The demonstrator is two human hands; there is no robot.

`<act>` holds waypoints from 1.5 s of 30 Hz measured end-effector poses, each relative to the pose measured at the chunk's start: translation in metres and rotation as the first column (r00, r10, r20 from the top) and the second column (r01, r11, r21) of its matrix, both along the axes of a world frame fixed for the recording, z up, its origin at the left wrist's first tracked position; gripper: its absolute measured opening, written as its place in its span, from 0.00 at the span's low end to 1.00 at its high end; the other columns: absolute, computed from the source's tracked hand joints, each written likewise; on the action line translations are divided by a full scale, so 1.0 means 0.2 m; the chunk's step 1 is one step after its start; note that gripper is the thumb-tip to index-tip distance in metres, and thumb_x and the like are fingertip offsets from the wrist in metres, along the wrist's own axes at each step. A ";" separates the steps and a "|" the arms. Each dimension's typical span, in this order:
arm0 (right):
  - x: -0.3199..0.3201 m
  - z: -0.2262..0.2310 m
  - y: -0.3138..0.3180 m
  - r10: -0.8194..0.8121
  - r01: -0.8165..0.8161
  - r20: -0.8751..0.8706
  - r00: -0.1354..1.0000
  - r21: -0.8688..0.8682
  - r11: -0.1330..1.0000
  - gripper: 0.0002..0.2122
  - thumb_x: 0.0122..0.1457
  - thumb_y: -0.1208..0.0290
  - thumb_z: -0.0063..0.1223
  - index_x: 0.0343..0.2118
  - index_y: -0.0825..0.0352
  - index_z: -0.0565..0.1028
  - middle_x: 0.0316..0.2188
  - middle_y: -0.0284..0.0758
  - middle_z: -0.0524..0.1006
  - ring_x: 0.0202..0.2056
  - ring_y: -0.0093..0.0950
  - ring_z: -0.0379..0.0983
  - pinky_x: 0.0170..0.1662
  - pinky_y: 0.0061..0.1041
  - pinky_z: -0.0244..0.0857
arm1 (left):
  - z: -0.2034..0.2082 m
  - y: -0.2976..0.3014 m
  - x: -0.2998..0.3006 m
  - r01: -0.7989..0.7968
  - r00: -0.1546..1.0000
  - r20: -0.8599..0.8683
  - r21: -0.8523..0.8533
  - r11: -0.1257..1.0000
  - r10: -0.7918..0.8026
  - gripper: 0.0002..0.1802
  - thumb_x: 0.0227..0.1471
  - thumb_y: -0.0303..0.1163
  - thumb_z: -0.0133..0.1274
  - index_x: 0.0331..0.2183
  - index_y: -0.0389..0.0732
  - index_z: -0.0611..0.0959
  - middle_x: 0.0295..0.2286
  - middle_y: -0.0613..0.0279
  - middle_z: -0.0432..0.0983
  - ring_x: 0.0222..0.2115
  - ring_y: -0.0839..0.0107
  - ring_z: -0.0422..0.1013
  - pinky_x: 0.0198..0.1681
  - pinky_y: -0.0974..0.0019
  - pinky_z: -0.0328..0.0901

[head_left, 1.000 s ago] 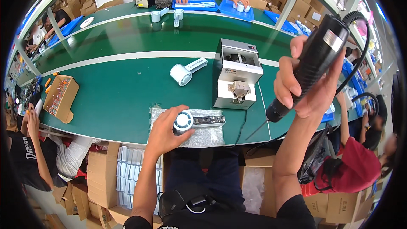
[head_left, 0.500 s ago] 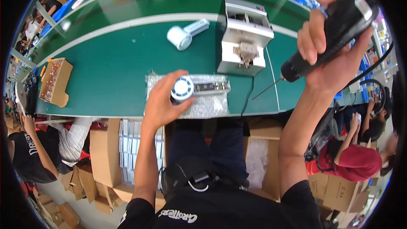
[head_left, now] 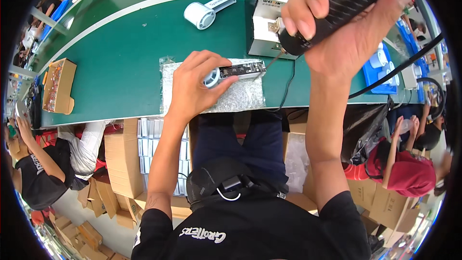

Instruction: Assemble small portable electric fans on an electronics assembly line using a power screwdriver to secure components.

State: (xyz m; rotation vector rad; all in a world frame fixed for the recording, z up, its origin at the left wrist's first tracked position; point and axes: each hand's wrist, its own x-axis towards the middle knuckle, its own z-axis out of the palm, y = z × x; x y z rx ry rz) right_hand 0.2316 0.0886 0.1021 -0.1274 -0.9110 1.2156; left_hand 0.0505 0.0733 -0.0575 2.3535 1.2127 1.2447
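Observation:
My left hand (head_left: pixel 197 79) is closed round the round head of a pale blue handheld fan, pressing it on a sheet of bubble wrap (head_left: pixel 240 95). The fan's handle (head_left: pixel 243 69) points right, its cover off and a dark circuit board showing. In my right hand (head_left: pixel 337 48) is a black electric screwdriver (head_left: pixel 353 2), gripped with its long thin bit slanting down to the left. The bit's tip is at the right end of the handle; whether it touches a screw is too small to tell. Beyond them lies another pale blue fan (head_left: pixel 202 15), with its handle cover on.
A metal screw feeder (head_left: pixel 265 17) stands behind the screwdriver. At the left of the green bench (head_left: pixel 115 67) sits a cardboard box of small parts (head_left: pixel 58 86). A black cable (head_left: pixel 394 70) trails to the right, near a blue tray (head_left: pixel 380 70). Co-workers sit on both sides.
The screwdriver has moved left, bringing its bit to the end of the fan's handle. My left hand has turned the fan and covers more of its head. The view has shifted.

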 end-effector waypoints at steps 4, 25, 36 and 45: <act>0.00 0.03 0.06 -0.149 0.141 0.219 0.964 0.049 0.989 0.42 0.66 0.26 0.32 0.49 0.73 0.70 0.12 0.35 0.70 0.08 0.24 0.66 0.13 0.23 0.65 | 0.03 -0.03 0.02 -0.037 0.997 0.067 -0.060 0.998 0.041 0.20 0.39 0.25 0.74 0.38 0.38 0.86 0.35 0.58 0.82 0.37 0.60 0.77 0.42 0.63 0.71; 0.03 -0.07 0.11 -0.192 0.162 0.174 0.966 0.176 0.971 0.37 0.70 0.35 0.40 0.52 0.74 0.73 0.19 0.36 0.74 0.13 0.21 0.67 0.15 0.19 0.58 | 0.09 0.00 0.06 -0.038 0.999 0.033 -0.113 0.993 0.042 0.24 0.38 0.28 0.76 0.40 0.38 0.85 0.37 0.58 0.82 0.38 0.58 0.79 0.42 0.62 0.73; -0.10 -0.17 0.20 -0.064 0.060 0.006 0.998 0.281 0.958 0.21 0.74 0.50 0.44 0.40 0.69 0.70 0.23 0.30 0.70 0.15 0.20 0.67 0.15 0.18 0.58 | 0.06 -0.01 0.04 -0.066 0.992 0.092 -0.194 0.979 0.085 0.19 0.40 0.27 0.76 0.33 0.35 0.82 0.31 0.56 0.80 0.30 0.65 0.77 0.36 0.66 0.71; -0.09 -0.19 0.21 -0.106 0.088 0.039 0.994 0.319 0.944 0.20 0.75 0.51 0.43 0.41 0.68 0.71 0.20 0.29 0.69 0.14 0.20 0.67 0.14 0.20 0.57 | 0.05 0.00 0.05 -0.063 0.992 0.096 -0.198 0.978 0.084 0.19 0.40 0.28 0.76 0.32 0.35 0.82 0.29 0.56 0.80 0.29 0.63 0.77 0.35 0.65 0.71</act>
